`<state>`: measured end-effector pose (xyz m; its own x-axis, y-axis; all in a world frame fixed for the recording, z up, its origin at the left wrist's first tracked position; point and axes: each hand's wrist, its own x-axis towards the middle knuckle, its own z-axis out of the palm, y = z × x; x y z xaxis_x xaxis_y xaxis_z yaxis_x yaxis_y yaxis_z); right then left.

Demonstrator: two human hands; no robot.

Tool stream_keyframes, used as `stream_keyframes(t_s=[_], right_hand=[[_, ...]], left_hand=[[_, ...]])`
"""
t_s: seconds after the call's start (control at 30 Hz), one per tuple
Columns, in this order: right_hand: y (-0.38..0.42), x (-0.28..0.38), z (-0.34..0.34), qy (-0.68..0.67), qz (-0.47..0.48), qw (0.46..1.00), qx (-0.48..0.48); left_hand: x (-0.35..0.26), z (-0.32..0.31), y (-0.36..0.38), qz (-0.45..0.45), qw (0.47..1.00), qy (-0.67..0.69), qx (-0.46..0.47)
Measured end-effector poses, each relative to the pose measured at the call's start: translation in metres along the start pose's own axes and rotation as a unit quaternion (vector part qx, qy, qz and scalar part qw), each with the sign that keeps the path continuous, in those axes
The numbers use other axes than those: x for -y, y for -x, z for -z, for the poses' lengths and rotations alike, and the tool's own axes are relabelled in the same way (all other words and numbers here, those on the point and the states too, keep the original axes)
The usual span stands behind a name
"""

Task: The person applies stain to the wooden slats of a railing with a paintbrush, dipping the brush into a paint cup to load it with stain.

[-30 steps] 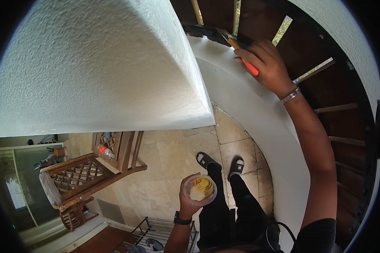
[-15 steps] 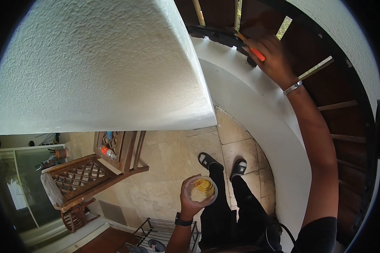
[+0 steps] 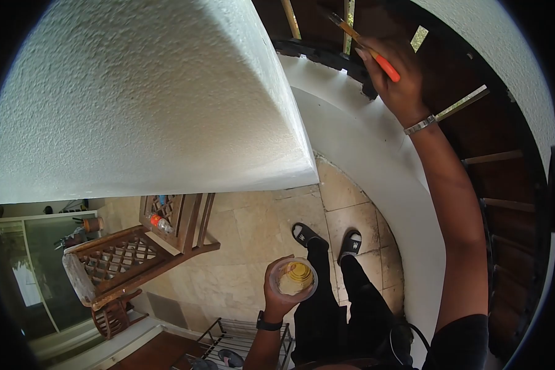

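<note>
My right hand (image 3: 396, 77) is raised at the upper right, fingers closed on a paintbrush (image 3: 385, 66) with an orange handle end. The brush's dark bristles point up and left, in front of dark brown slats (image 3: 376, 18). Just below the brush runs a black curved rail (image 3: 317, 58) along the top of a white curved wall. Low in the view, my left hand (image 3: 275, 296) holds a clear plastic cup (image 3: 295, 280) with yellowish liquid in it. Some of its fingers are hidden behind the cup.
A textured white wall (image 3: 148, 105) fills the upper left, its edge close to the right arm. On the tiled floor (image 3: 246, 240) stands a wooden lattice chair (image 3: 166, 265), with a plastic bottle (image 3: 160, 223) on it. A metal rack (image 3: 228, 342) stands below, beside my left forearm.
My right hand has shifted slightly down, while the brush tip has swung up and left, away from the black rail. My left hand and the cup stay nearly still.
</note>
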<state>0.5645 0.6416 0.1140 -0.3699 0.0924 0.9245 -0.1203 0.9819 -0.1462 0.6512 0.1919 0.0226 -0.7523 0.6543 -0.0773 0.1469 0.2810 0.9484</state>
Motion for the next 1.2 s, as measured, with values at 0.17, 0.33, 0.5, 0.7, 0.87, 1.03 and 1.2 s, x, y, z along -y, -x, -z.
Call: stream_keyframes(t_s=[0.17,0.33,0.5,0.7,0.87,1.03,1.2], right_hand=[[0.019,-0.006,-0.020,0.006,0.014,0.992,0.123],[0.011,-0.002,-0.010,0.034,-0.025,0.999,0.018],[0.034,-0.003,-0.004,0.034,-0.006,0.996,0.086],[0.029,0.004,0.005,0.036,-0.038,0.998,0.045],[0.033,-0.010,-0.033,0.024,0.010,0.989,0.146],[0.004,-0.012,-0.041,0.002,0.001,0.998,0.061],[0.022,-0.010,-0.040,0.025,0.029,0.989,0.140]], left_hand=[[-0.004,-0.001,-0.002,0.005,1.000,0.003,0.001],[-0.002,0.001,-0.002,0.000,1.000,0.002,-0.010],[-0.004,0.000,-0.003,0.003,1.000,0.005,-0.014],[-0.005,0.000,-0.002,0.001,1.000,0.003,-0.012],[-0.011,-0.002,-0.006,0.009,1.000,0.006,-0.002],[-0.007,-0.002,-0.005,0.008,1.000,0.022,-0.017],[-0.010,0.001,-0.006,0.004,1.000,0.000,-0.007]])
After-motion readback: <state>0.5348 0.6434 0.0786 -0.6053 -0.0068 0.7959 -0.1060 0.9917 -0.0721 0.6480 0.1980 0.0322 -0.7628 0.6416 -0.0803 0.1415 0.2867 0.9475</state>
